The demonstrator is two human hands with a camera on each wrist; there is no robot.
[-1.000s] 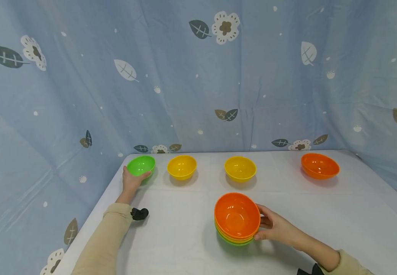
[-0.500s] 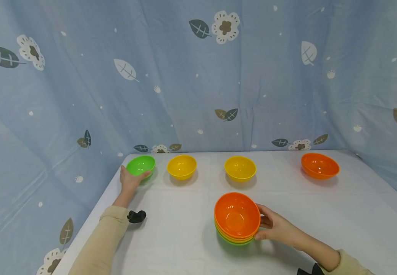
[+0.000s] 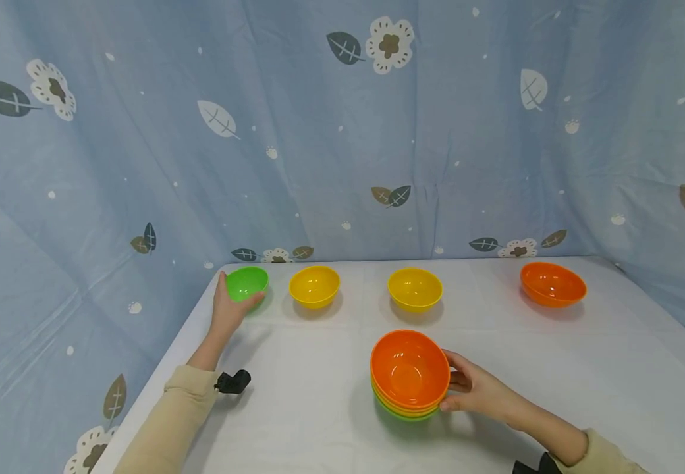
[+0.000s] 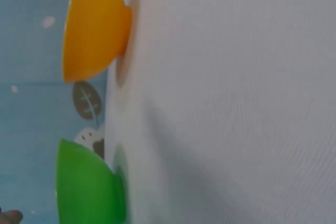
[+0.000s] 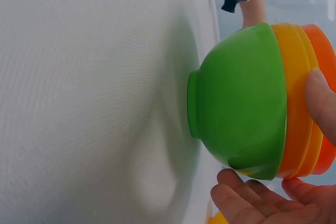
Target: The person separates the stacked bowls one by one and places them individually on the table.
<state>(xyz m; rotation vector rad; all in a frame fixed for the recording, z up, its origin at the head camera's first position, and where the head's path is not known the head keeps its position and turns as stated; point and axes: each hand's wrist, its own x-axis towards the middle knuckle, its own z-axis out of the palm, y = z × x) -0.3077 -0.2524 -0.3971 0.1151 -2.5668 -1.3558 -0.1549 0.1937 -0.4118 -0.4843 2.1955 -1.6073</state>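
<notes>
In the head view my left hand [image 3: 228, 309] is spread just in front of a green bowl [image 3: 249, 282] at the far left, its thumb and fingers apart. It hides the bowl's left side. One fingertip [image 4: 10, 216] shows in the left wrist view, apart from that bowl. My right hand [image 3: 477, 390] holds the right side of a nested stack of bowls [image 3: 409, 372] near the middle: orange on top, yellow between, green [image 5: 241, 103] at the bottom. In the right wrist view the thumb [image 5: 321, 103] lies along the upper bowls, with the other fingers near the green one.
Two yellow bowls, one left [image 3: 314, 288] and one nearer the middle [image 3: 415, 291], stand along the table's back. An orange bowl [image 3: 552, 286] is at the back right. White cloth covers the table [image 3: 295, 388]; a blue patterned curtain [image 3: 319, 131] hangs behind and at the sides.
My left hand has come up off the table beside the green bowl and now overlaps its left side in view; its shadow lies apart. The right hand and the stack have stayed still.
</notes>
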